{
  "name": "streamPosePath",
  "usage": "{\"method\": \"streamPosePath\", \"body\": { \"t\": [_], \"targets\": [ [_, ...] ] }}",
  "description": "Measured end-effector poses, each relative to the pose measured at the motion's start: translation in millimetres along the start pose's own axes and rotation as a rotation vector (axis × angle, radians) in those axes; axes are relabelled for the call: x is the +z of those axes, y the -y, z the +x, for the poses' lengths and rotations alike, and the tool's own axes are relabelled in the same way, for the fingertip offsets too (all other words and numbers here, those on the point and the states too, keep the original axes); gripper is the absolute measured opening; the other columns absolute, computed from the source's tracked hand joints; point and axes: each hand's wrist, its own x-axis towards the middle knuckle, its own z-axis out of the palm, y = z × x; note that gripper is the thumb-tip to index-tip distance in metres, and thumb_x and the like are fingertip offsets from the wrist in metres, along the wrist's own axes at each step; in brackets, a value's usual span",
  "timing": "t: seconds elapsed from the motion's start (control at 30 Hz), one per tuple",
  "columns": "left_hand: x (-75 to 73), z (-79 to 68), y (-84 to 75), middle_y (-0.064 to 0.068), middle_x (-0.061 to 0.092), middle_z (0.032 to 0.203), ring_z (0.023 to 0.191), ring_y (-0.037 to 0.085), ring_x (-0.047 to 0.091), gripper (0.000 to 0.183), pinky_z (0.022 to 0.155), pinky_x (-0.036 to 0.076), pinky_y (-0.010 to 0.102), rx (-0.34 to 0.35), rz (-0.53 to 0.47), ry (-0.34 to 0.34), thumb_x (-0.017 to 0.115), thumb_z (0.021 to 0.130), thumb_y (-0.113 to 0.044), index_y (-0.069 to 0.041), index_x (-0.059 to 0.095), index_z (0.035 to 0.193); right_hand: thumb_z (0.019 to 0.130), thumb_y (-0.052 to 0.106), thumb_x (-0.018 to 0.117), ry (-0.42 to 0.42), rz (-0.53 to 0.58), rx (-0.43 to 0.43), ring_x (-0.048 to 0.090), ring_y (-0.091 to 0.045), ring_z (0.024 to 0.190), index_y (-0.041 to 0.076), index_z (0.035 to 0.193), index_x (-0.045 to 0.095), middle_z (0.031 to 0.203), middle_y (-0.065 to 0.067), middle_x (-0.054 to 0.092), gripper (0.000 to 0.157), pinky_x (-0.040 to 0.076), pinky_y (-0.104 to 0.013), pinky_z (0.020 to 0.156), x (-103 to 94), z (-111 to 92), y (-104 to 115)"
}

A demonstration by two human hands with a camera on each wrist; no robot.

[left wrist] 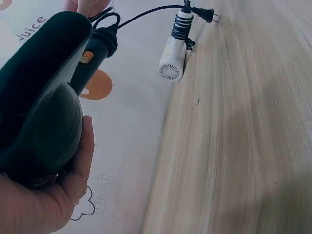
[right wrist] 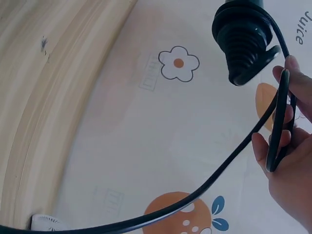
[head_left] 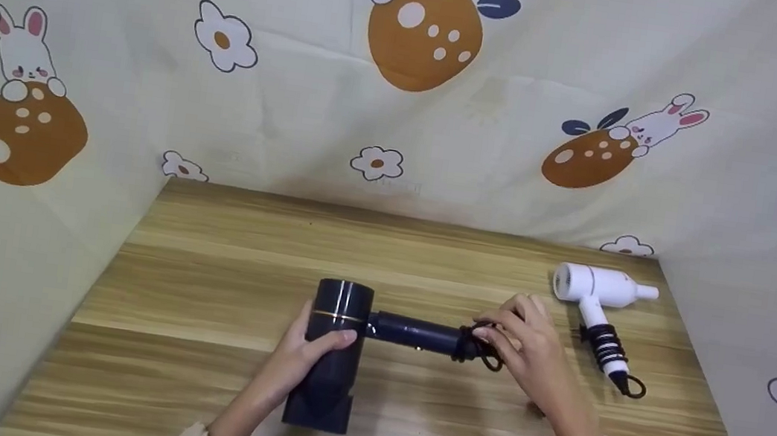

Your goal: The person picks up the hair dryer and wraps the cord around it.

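Note:
A dark hair dryer (head_left: 331, 368) with a gold ring is held up over the table, nozzle toward the viewer and handle (head_left: 415, 332) pointing right. My left hand (head_left: 303, 353) grips its barrel, thumb across the front; the left wrist view shows the fingers curled underneath. At the handle's end, my right hand (head_left: 530, 342) pinches the black cord (head_left: 490, 355). In the right wrist view the cord (right wrist: 214, 175) forms a loop through the fingers and trails to the lower left. Several turns of cord sit round the handle's base (right wrist: 241, 34).
A white hair dryer (head_left: 601, 286) lies at the table's right side, black cord wound round its handle. A two-pin plug (left wrist: 204, 14) shows near it in the left wrist view. The wooden table (head_left: 220, 241) meets a printed cloth backdrop (head_left: 283, 106) behind and at the sides.

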Motion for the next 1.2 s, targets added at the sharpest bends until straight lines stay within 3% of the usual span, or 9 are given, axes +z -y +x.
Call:
{"method": "streamPosePath", "body": {
  "t": [0.13, 0.3, 0.43, 0.63, 0.77, 0.97, 1.13, 1.2],
  "targets": [
    [-2.3, -2.2, -0.4, 0.016, 0.058, 0.102, 0.081, 0.023, 0.063, 0.058, 0.073, 0.053, 0.038, 0.005, 0.02, 0.042, 0.063, 0.084, -0.024, -0.007, 0.033, 0.131, 0.07, 0.003, 0.074, 0.017, 0.06, 0.048, 0.04, -0.009, 0.077, 0.012, 0.091, 0.071, 0.078, 0.002, 0.049, 0.022, 0.034, -0.018, 0.066, 2.2, -3, -6],
    [-5.7, -4.5, -2.1, 0.016, 0.058, 0.102, 0.082, 0.023, 0.063, 0.059, 0.074, 0.053, 0.038, 0.003, 0.003, 0.089, 0.062, 0.084, -0.023, -0.005, 0.033, 0.132, 0.067, -0.003, 0.073, 0.012, 0.17, 0.049, 0.041, -0.011, 0.074, 0.011, 0.09, 0.072, 0.075, 0.001, 0.049, 0.027, 0.034, -0.018, 0.066, 5.7, -7, -13],
    [-8.7, -4.6, -5.0, 0.017, 0.056, 0.104, 0.082, 0.024, 0.063, 0.064, 0.073, 0.054, 0.04, 0.002, -0.015, 0.115, 0.06, 0.084, -0.023, -0.006, 0.029, 0.136, 0.072, 0.0, 0.07, 0.034, 0.205, 0.049, 0.04, -0.009, 0.074, 0.013, 0.093, 0.073, 0.075, 0.003, 0.049, 0.024, 0.032, -0.022, 0.068, 6.9, -7, -16],
    [-12.1, -5.8, -7.5, 0.017, 0.056, 0.103, 0.081, 0.024, 0.063, 0.065, 0.071, 0.054, 0.041, 0.007, 0.004, 0.122, 0.062, 0.083, -0.021, -0.007, 0.029, 0.137, 0.08, 0.015, 0.066, 0.061, 0.134, 0.014, 0.039, -0.008, 0.074, 0.013, 0.093, 0.073, 0.075, 0.004, 0.05, 0.014, 0.031, -0.027, 0.071, 11.4, -10, -22],
    [-14.2, -6.4, -9.0, 0.016, 0.056, 0.102, 0.081, 0.024, 0.062, 0.064, 0.07, 0.054, 0.04, 0.0, 0.011, 0.141, 0.061, 0.082, -0.021, -0.005, 0.03, 0.136, 0.084, 0.027, 0.06, 0.023, 0.03, -0.04, 0.039, -0.01, 0.073, 0.014, 0.092, 0.072, 0.074, 0.005, 0.051, 0.019, 0.03, -0.027, 0.071, 16.3, -12, -23],
    [-13.0, -7.7, -10.2, 0.013, 0.057, 0.1, 0.082, 0.023, 0.062, 0.061, 0.071, 0.054, 0.04, -0.03, -0.044, 0.147, 0.059, 0.083, -0.02, -0.005, 0.03, 0.135, 0.091, 0.028, 0.051, -0.037, -0.026, -0.144, 0.044, -0.011, 0.07, 0.011, 0.093, 0.071, 0.075, 0.004, 0.054, 0.026, 0.031, -0.026, 0.069, 28.5, -12, -19],
    [-8.8, -7.8, -11.7, 0.011, 0.058, 0.098, 0.081, 0.022, 0.062, 0.058, 0.072, 0.053, 0.038, -0.04, -0.116, 0.078, 0.057, 0.082, -0.02, -0.004, 0.031, 0.132, 0.087, 0.01, 0.06, 0.021, 0.045, -0.056, 0.059, -0.012, 0.078, 0.008, 0.097, 0.067, 0.085, 0.002, 0.065, 0.012, 0.045, -0.025, 0.072, 35.6, -16, -11],
    [-7.3, -8.0, -12.3, 0.011, 0.058, 0.096, 0.08, 0.022, 0.062, 0.057, 0.072, 0.053, 0.038, -0.054, -0.131, 0.051, 0.057, 0.082, -0.021, -0.003, 0.032, 0.13, 0.082, 0.0, 0.063, 0.07, 0.045, 0.033, 0.063, -0.015, 0.082, 0.006, 0.099, 0.065, 0.089, -0.002, 0.067, 0.018, 0.05, -0.029, 0.075, 38.1, -21, -4]
  ]
}}
